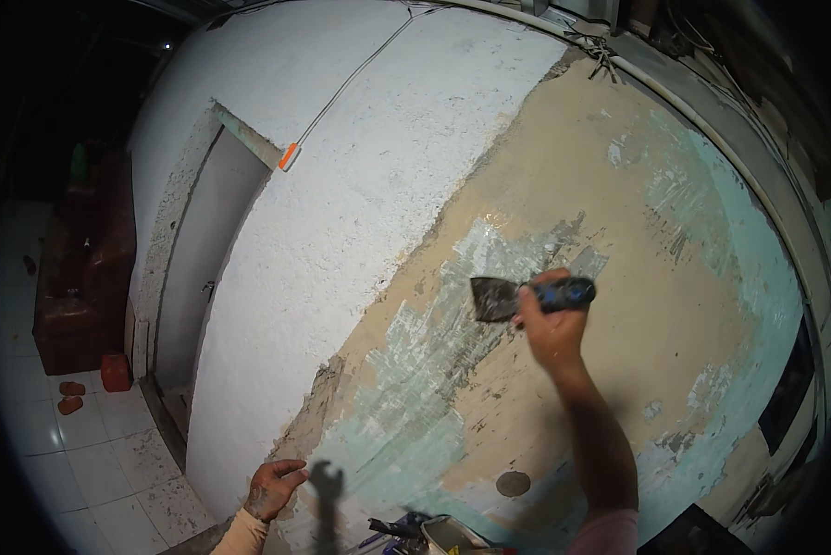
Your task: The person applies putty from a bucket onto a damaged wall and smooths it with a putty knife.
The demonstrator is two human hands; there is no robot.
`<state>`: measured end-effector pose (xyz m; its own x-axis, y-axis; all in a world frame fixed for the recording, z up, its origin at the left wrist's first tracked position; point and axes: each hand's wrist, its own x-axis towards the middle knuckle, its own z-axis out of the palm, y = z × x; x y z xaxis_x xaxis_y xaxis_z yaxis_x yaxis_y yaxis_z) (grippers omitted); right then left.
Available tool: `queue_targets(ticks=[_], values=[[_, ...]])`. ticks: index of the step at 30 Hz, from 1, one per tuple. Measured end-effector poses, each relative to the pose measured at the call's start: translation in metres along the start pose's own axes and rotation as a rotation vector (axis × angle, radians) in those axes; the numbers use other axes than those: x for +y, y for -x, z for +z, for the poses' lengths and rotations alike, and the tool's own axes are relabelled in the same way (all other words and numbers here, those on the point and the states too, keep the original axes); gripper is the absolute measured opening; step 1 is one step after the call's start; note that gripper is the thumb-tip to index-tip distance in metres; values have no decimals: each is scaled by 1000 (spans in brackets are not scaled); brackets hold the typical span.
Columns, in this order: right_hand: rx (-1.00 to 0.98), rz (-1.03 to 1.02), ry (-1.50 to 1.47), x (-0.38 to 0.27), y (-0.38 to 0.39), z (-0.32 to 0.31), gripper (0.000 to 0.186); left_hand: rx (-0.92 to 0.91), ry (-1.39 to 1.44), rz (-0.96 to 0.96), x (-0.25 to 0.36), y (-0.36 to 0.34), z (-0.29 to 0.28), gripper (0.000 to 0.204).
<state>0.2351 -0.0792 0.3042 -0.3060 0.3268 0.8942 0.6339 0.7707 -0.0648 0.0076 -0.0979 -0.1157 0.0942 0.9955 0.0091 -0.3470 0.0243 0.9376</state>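
Note:
My right hand (552,324) is closed round the dark handle of a scraper (497,299), with blue patches on the grip. Its broad, smeared metal blade points left, over the patchy part of the wall (619,370), where beige paint gives way to scraped pale green and grey. At the lower left, my left hand (275,488) hangs near the edge between the white and the peeled surface. Its fingers are loosely bent and apart, with nothing visible in them. Whether it touches the wall I cannot tell.
Tools and a container (448,535) crowd the bottom edge. Left of the white wall (341,222) are a doorway (203,250), a dark red sofa (87,268), a red box (116,372) and orange slippers (70,404) on floor tiles. An orange-and-white socket (289,157) hangs by a cable.

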Motion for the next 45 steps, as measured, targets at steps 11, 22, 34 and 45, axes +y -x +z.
queue_targets(ticks=[11, 22, 34, 45], values=[[61, 51, -154, -9, -12, 3, 14, -55, -66, -49, 2, 5, 5, 35], [-9, 57, 5, -11, -16, -4, 14, -58, -67, -49, -1, 5, -2, 35], [-57, -42, 89, 9, -5, 3, 18, -52, 14, -98, -2, 7, 0, 35], [109, 86, -181, -16, -40, 11, 14, -28, -123, -88, -1, 11, -4, 35]])
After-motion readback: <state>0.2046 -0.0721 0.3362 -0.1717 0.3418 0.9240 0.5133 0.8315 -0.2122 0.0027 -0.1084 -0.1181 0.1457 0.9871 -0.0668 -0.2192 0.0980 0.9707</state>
